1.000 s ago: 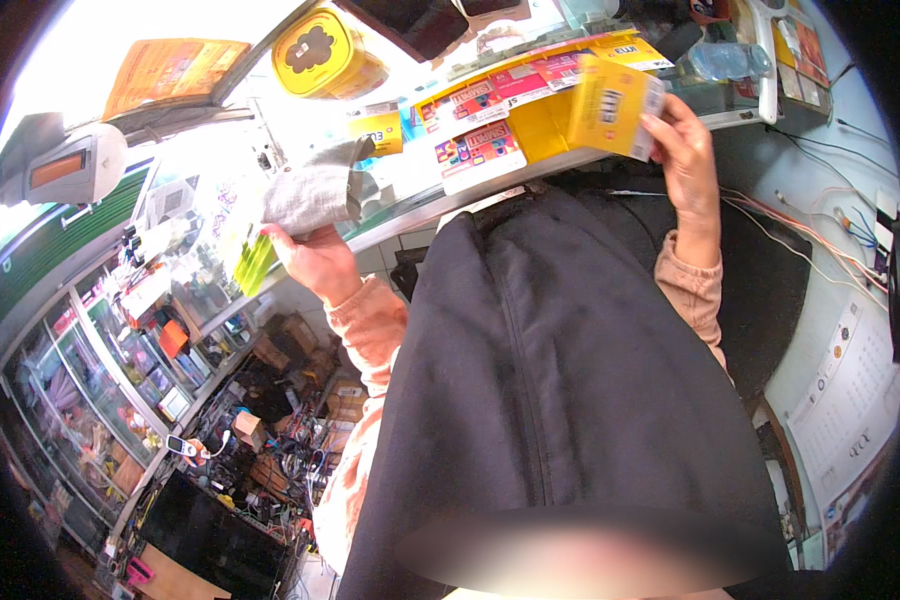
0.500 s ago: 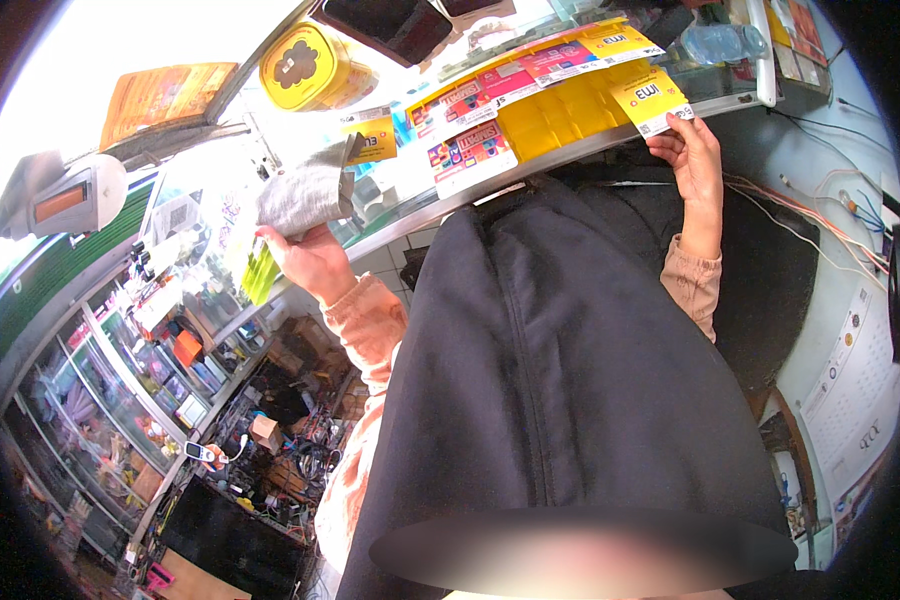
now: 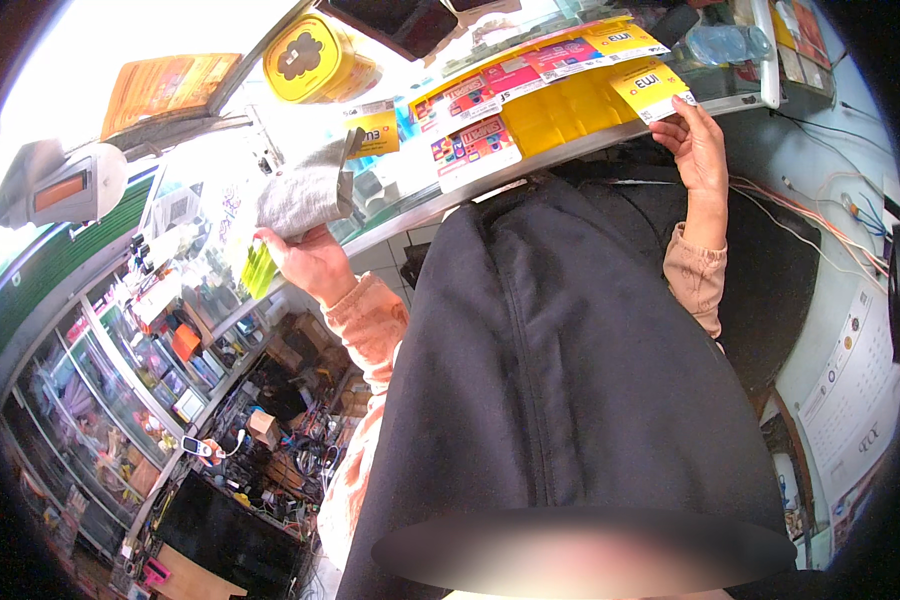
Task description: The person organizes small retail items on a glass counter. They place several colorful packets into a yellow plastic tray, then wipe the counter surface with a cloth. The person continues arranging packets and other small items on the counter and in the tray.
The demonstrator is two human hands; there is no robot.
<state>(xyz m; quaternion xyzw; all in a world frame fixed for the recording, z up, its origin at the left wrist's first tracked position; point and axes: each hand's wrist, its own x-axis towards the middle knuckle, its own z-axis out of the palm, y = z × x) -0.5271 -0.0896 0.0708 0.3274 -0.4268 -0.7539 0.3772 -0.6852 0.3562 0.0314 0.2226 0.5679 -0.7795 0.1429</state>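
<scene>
Right in the middle of a wipe-and-tidy at the glass-topped bench (image 3: 440,205), by the look of it: the left hand (image 3: 315,262) is up at the bench edge with its grip clamped on a bunched grey cloth (image 3: 305,195), fingers wrapped under the wad and the cloth lying on the glass just beside a small yellow card stand (image 3: 375,128). Something thin and lime green (image 3: 257,268) pokes out below that hand; whether it is held along with the cloth I cannot tell. Over on the other side, the right hand (image 3: 698,150) reaches to the far end of the bench, its grip pinched together on the lower edge of a yellow card packet (image 3: 652,88), thumb on one side and fingertips on the other, the packet tilted and touching the row of yellow and pink packets (image 3: 530,90) spread flat under or on the glass. A round yellow tin (image 3: 315,60) stands farther back, well apart from both hands, and a clear water bottle (image 3: 725,42) lies near the far right corner. My read: the packet is being lifted or set in line while the cloth waits, so the next move calls for a steady pinch on that thin card and a flat, even press of the cloth on the glass without nudging the stand.
</scene>
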